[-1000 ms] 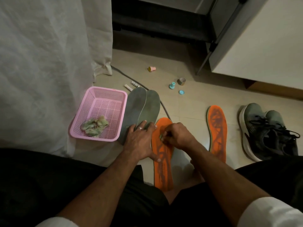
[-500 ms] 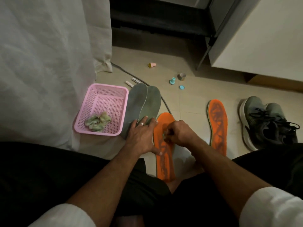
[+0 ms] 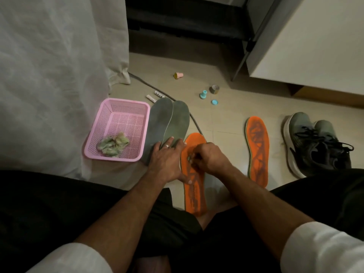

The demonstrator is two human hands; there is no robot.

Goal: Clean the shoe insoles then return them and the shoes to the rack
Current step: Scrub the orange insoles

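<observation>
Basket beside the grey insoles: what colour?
Pink, perforated plastic basket; shows in the head view, the only one.

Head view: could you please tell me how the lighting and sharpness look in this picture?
Head view: dim, warm room light; the right hand is motion-blurred over the near orange insole; the pink basket and far orange insole read sharper; wide-angle lens bends the edges.

home floor (image 3: 226, 119), curtain (image 3: 49, 75), shoes (image 3: 315, 142)

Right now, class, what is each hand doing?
Left hand: open, fingers flat, pressing the orange insole.
Right hand: closed, pinching a small wad against that insole.
</observation>
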